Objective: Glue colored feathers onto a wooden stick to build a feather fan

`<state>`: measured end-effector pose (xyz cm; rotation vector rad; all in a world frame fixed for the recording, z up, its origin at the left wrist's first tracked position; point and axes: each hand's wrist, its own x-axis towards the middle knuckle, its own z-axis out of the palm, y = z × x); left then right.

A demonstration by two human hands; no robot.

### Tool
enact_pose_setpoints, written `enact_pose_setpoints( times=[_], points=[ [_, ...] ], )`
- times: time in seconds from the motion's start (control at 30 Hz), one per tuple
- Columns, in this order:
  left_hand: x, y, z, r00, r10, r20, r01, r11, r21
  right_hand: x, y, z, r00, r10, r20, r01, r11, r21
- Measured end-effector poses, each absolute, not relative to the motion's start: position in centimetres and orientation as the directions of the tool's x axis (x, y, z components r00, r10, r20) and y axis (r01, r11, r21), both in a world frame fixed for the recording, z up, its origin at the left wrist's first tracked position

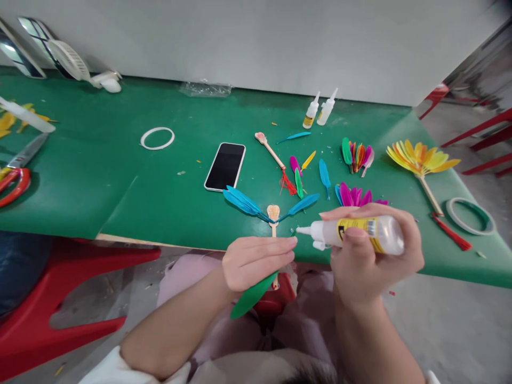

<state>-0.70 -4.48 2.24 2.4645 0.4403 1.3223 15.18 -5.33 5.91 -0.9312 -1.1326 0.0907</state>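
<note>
My right hand (374, 256) is closed round a small clear glue bottle (360, 233) with a yellow label. It lies sideways, its white nozzle pointing left toward my left fingertips. My left hand (256, 261) pinches a green feather (252, 296) that hangs below the fingers, near the front edge of the green table (160, 202). Just beyond the hands lies a wooden stick with a heart-shaped top (273, 216), with blue feathers (242, 201) fanned out on both sides of it.
A black phone (225, 166) lies in the middle. Loose coloured feathers (356, 154), a second stick with a red tassel (276, 160), two glue bottles (319, 110), a finished yellow feather fan (420, 160), tape rings (157, 138) and scissors (20, 165) are spread about. Red stools (60, 298) stand below.
</note>
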Motion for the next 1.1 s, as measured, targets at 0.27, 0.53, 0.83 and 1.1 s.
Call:
enact_pose_setpoints(
  times=[0.27,0.53,0.83,1.1],
  points=[
    [-0.7,-4.5,2.3,0.531,0.409,0.742,0.130,-0.905,0.406,15.0,-5.4,6.0,0.493,0.507,0.707,0.376,0.609,-0.699],
    [-0.6,-4.7,2.4,0.518,0.415,0.748,0.122,-0.901,0.416,14.8,-5.5,6.1,0.536,0.552,0.639,0.297,0.585,-0.755],
    [-1.1,-4.7,2.9,0.554,0.423,0.717,0.122,-0.893,0.434,15.9,-5.2,6.3,0.644,0.507,0.573,0.215,0.599,-0.772],
    [-1.6,-4.7,3.0,0.515,0.470,0.717,0.167,-0.875,0.454,17.6,-6.1,6.9,0.422,0.796,0.434,0.005,0.476,-0.879]
  ],
)
